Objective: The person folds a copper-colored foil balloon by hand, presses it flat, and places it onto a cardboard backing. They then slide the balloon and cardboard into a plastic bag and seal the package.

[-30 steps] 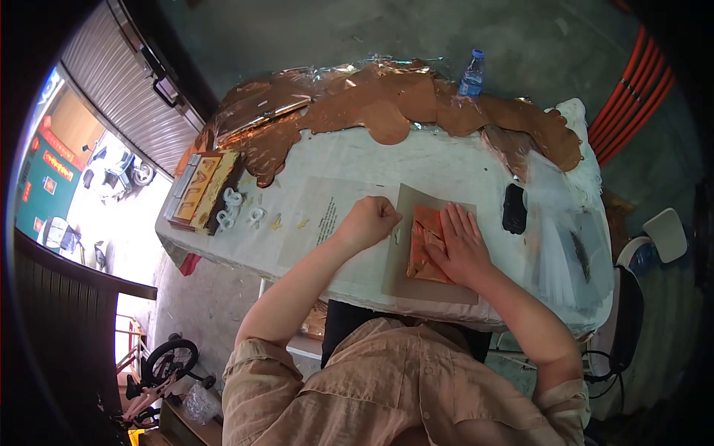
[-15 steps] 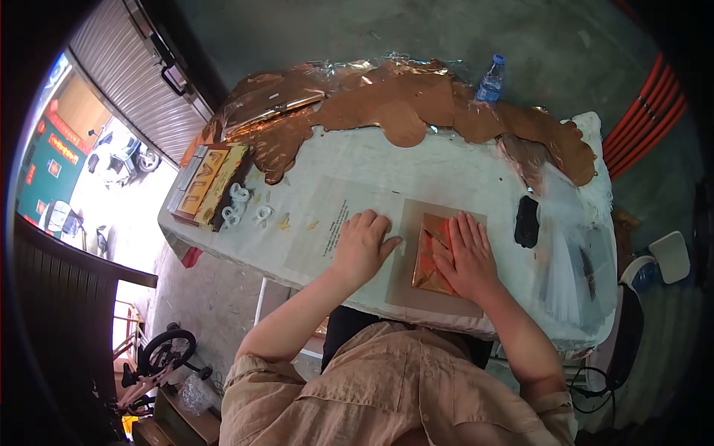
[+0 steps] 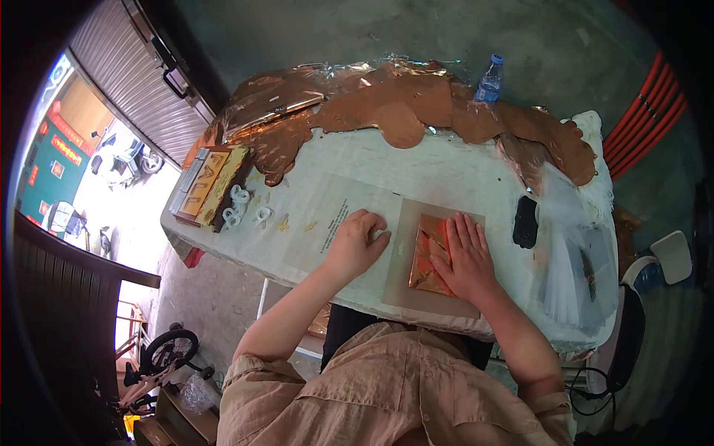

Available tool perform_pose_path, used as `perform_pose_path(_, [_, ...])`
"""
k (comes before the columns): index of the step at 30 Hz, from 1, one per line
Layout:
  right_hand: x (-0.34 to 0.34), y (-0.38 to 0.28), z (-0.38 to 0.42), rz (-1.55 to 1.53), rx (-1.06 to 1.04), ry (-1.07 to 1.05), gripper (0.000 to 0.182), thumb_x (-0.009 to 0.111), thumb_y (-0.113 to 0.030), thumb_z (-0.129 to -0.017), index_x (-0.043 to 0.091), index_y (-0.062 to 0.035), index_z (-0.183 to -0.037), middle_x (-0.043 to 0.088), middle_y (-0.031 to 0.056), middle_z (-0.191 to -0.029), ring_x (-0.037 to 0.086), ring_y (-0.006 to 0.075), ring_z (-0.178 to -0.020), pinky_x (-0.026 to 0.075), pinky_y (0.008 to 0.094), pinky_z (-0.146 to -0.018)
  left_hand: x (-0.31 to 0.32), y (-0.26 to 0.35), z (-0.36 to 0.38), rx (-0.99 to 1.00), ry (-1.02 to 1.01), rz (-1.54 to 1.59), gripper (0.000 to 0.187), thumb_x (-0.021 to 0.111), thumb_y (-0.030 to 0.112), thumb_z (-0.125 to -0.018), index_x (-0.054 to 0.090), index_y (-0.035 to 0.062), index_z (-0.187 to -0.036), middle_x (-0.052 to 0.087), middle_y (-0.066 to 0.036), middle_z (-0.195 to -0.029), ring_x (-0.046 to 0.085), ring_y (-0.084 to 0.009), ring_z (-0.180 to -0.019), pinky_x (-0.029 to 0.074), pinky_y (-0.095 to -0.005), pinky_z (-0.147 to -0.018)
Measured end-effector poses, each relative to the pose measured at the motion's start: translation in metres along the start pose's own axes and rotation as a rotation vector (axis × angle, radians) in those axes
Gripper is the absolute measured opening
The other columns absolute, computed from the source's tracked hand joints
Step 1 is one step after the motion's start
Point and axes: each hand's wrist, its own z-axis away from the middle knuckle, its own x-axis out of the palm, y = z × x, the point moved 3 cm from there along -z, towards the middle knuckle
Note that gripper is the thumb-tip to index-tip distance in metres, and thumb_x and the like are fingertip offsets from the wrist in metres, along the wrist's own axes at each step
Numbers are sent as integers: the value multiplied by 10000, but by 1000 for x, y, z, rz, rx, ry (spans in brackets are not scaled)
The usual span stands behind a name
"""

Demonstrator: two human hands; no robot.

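My right hand [image 3: 468,256] lies flat, fingers stretched, over the right part of a shiny copper-orange foil piece [image 3: 425,279]. Under that foil is a larger brown sheet [image 3: 398,260], resting on the white-covered table [image 3: 446,171]. To the left, my left hand [image 3: 357,244] is curled above a clear plastic bag [image 3: 309,249] with printed text, its thumb close to the index finger. Whether anything is between those fingers cannot be made out.
Copper-coloured foil scraps [image 3: 401,104] line the far edge, near a water bottle [image 3: 489,82]. A lettered box [image 3: 208,186] and white rings [image 3: 236,207] lie left. On the right are a black object [image 3: 526,223] and plastic bags [image 3: 569,275].
My left hand has curled its fingers, bringing thumb and index finger closer together. The right hand stays flat on the foil, and the foil and brown sheet appear slightly further left.
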Motion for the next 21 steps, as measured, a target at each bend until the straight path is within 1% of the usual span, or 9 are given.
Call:
perform_pose_path(4, [-1,0,0,-5,11,-12,756,501,-451,-925,317,77,-1434,317,267,-1492,247,353,-1431,137,482,-1182,2,-4,0,33,19,-23,133,668,70,-805,608,-7,-895,579,-122,-809,577,-244,-681,473,-342,-632])
perform_pose_path(6, [1,0,0,3,5,0,753,500,-448,-927,314,75,-1436,313,265,-1494,244,351,-1433,136,482,-1183,5,-3,0,124,52,-136,131,651,54,-799,610,-8,-907,584,-143,-791,588,-287,-700,481,-368,-647])
perform_pose_path(7, [0,0,0,3,5,-1,753,500,-448,-927,314,75,-1436,313,265,-1494,244,351,-1433,136,482,-1183,6,-2,-1,124,52,-136,131,651,54,-799,610,-8,-907,584,-143,-791,588,-287,-700,481,-368,-647])
perform_pose_path(9, [-1,-1,0,-3,38,-65,754,494,-441,-934,273,47,-1464,264,237,-1529,198,335,-1452,100,459,-1192,6,0,-2,123,100,-102,123,625,30,-798,612,-4,-916,583,-159,-784,593,-323,-722,487,-393,-660])
perform_pose_path(12, [-1,0,0,-7,34,-58,752,492,-441,-936,273,50,-1463,262,238,-1531,197,334,-1453,100,459,-1192,7,2,-2,164,160,-131,128,612,19,-806,620,1,-932,590,-164,-805,599,-338,-732,493,-404,-672])
perform_pose_path(16, [-2,-1,0,-5,36,-64,748,493,-439,-937,276,48,-1462,262,236,-1531,197,335,-1453,100,460,-1192,6,2,-2,197,169,-169,156,607,11,-812,634,16,-965,594,-163,-821,605,-347,-738,498,-409,-676])
perform_pose_path(18, [-1,0,0,-4,31,-56,746,493,-435,-939,277,53,-1460,262,235,-1532,194,335,-1454,101,460,-1192,6,3,-2,153,128,-162,168,607,9,-815,657,27,-975,597,-162,-834,609,-351,-743,503,-413,-682])
perform_pose_path(21, [-2,-1,0,-6,32,-61,744,494,-434,-939,280,53,-1459,265,234,-1531,197,336,-1453,105,461,-1191,6,7,1,173,70,-234,153,603,7,-817,678,32,-949,597,-160,-833,611,-347,-748,505,-417,-676])
